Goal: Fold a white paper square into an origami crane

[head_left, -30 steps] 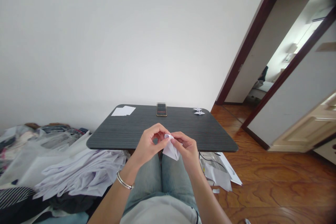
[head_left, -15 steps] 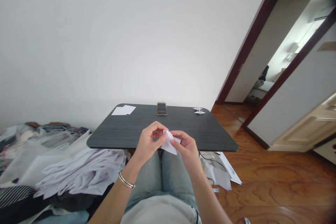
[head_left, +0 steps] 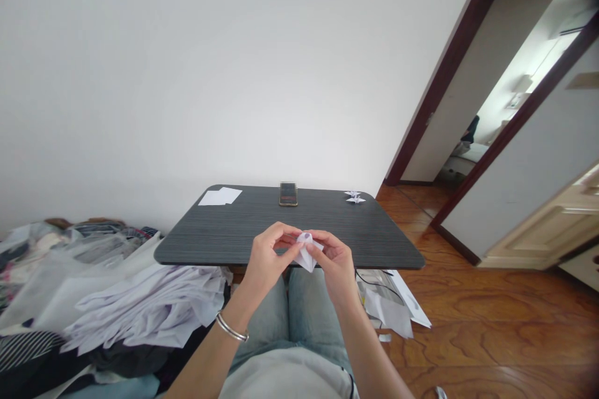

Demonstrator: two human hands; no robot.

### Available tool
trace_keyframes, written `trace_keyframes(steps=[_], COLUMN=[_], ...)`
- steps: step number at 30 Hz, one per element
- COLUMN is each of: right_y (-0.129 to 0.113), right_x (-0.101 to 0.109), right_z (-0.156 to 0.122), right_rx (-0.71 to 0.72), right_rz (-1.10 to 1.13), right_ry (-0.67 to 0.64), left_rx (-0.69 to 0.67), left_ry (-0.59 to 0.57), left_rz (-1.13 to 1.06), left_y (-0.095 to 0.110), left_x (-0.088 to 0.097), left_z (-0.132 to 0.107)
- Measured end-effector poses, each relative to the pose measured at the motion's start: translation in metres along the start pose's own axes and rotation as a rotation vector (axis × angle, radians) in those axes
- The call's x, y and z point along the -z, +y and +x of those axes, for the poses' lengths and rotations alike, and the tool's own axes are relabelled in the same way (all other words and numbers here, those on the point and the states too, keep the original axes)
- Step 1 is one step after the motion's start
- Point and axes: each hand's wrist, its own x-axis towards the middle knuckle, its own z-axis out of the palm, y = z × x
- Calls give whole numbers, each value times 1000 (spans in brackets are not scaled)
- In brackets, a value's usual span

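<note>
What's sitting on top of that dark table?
On the table lie white paper sheets, a phone and small folded paper figures. The left hand, right hand and the folded paper they hold cover a patch of its near edge.

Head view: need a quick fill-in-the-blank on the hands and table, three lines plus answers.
The left hand and right hand pinch a small folded piece of white ____ between them.
The bracelet is on the ____ wrist.
On the table, the ____ sits between the flat sheets and the folded crane.
Missing words: paper; left; phone.
</note>
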Motion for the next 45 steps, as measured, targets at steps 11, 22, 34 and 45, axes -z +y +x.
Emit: trace_keyframes(steps=[11,22,34,45], right_y=[-3,-2,-5,-7], right_x=[-1,-1,-4,-3], right_z=[0,-3,-4,-6], right_rx=[27,67,52,85], right_rz=[-40,-49,0,-42], right_ry=[77,74,92,100], left_rx=[174,89,50,-5], left_ry=[16,125,96,85], left_rz=[-181,-129,-64,-49], left_y=[-1,7,15,15], left_x=[0,-9,-13,-10], left_z=[0,-4,-7,-7])
